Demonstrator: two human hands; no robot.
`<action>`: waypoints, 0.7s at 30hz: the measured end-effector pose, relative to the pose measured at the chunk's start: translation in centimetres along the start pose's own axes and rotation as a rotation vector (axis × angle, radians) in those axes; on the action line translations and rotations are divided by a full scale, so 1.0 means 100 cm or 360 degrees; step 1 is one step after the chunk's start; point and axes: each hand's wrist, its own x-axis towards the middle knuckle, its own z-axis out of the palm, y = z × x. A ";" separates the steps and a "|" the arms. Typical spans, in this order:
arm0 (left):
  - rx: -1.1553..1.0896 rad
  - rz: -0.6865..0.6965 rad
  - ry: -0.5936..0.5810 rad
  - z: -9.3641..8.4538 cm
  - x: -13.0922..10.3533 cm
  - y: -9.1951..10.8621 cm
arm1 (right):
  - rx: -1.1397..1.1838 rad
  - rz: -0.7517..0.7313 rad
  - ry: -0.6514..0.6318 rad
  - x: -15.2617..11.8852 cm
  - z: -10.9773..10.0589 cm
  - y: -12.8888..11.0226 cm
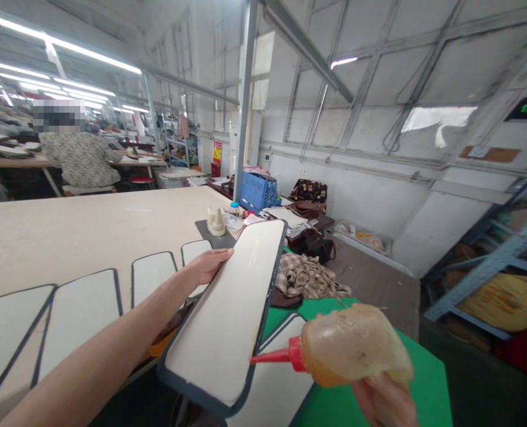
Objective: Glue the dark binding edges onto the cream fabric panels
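My left hand grips the left edge of a long white panel with rounded corners and a dark border, held tilted in front of me. In my right hand is a cloudy squeeze bottle with amber liquid in it, lying sideways. Its red pointed nozzle meets the panel's right edge near the bottom. Beneath the held panel, another white panel with a dark rim lies on a green surface. Part of that lower panel is hidden.
Several similar white panels lie along the near edge of the pale table. Behind the held panel are a blue basket, a cream-coloured holder and crumpled checked fabric. A metal rack stands at right. One person sits far left.
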 end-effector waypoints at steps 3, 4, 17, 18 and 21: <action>0.0000 -0.0011 0.0025 -0.003 0.004 0.001 | 0.0013 0.0015 -0.0004 0.000 0.000 -0.001; -0.0002 -0.0014 0.0033 -0.003 0.005 0.001 | 0.0008 0.0014 -0.0019 0.001 -0.001 0.000; -0.0129 0.0047 0.0220 -0.014 0.013 0.005 | -0.0018 -0.0001 0.0008 -0.003 -0.025 0.008; -0.0146 0.0057 0.0247 -0.016 0.015 0.005 | 0.0001 -0.0012 0.0008 -0.003 -0.025 0.009; -0.0198 0.0085 0.0330 -0.021 0.020 0.004 | 0.0009 -0.0064 0.0027 -0.005 -0.021 0.010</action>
